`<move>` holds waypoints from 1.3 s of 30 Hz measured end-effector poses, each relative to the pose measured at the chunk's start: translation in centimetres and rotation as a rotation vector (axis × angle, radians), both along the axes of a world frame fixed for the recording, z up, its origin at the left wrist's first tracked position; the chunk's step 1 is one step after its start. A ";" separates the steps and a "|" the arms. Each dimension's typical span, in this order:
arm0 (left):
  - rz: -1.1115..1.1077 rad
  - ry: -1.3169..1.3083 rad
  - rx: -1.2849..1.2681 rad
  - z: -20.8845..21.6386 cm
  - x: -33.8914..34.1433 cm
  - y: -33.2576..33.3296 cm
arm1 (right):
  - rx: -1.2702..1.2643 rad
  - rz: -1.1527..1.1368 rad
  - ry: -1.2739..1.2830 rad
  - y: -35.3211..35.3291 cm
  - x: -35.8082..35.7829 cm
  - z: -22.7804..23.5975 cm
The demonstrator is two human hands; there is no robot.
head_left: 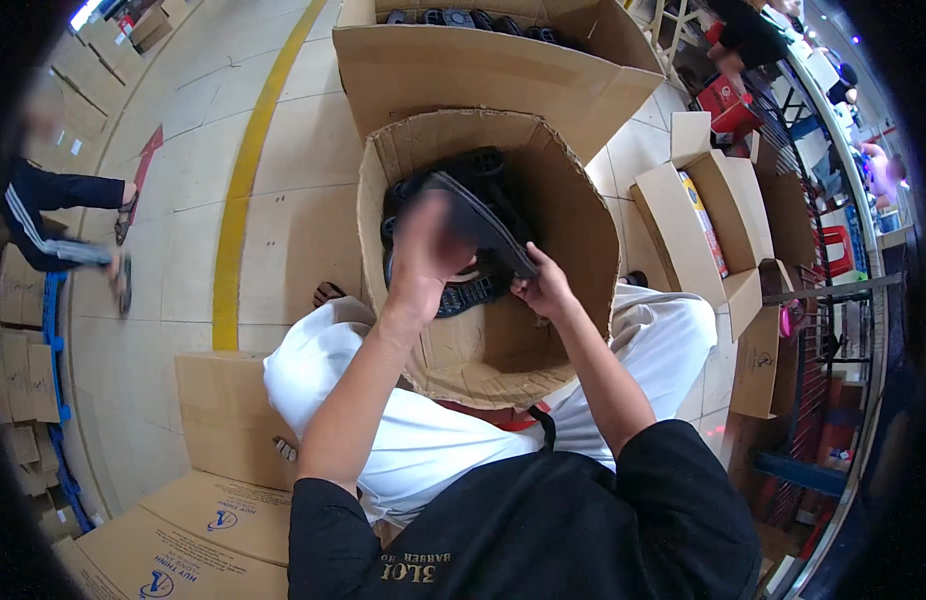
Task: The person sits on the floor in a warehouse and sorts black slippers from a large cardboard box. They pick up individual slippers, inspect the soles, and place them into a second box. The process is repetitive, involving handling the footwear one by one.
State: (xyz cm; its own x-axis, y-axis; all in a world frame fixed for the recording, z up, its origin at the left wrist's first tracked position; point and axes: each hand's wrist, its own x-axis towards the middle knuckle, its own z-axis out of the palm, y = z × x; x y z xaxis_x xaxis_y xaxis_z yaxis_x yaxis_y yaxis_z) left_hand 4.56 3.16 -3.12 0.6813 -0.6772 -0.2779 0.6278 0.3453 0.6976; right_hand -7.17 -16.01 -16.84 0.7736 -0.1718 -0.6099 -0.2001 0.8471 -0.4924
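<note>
A black sandal (491, 232) is held tilted over an open cardboard box (568, 345) between my knees. My right hand (546, 287) grips its lower end, thumb and fingers closed on the edge. At its other end my left hand (425, 250) closes round the upper part; a blur covers some of its fingers. Beneath my hands, several more black sandals (468, 297) lie in the box, mostly toward its left and far side. The held sandal and my left hand partly hide them.
Another large carton (483, 85) with dark sandals adjoins the far side. An opened carton (688, 225) stands to the right, before a metal rack (818, 350). Closed cartons (208, 530) sit at lower left. A person (58, 215) walks beyond the yellow floor line (245, 180).
</note>
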 end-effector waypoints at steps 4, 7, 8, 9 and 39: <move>0.143 0.207 0.000 0.1 1.6 0.9 | -0.065 -0.122 0.050 0.8 0.6 5.6; 0.105 0.214 0.031 0.5 2.1 0.8 | -0.168 0.000 -0.018 0.5 1.6 9.2; 0.122 0.109 0.102 0.0 2.2 0.8 | -0.200 -0.027 -0.081 -0.1 1.6 8.0; 0.150 -0.005 0.163 -0.4 2.7 0.8 | -0.284 -0.058 -0.123 -0.3 1.6 8.2; 0.282 -0.372 0.299 1.6 4.5 2.8 | -0.761 0.393 -0.267 -9.1 10.0 19.0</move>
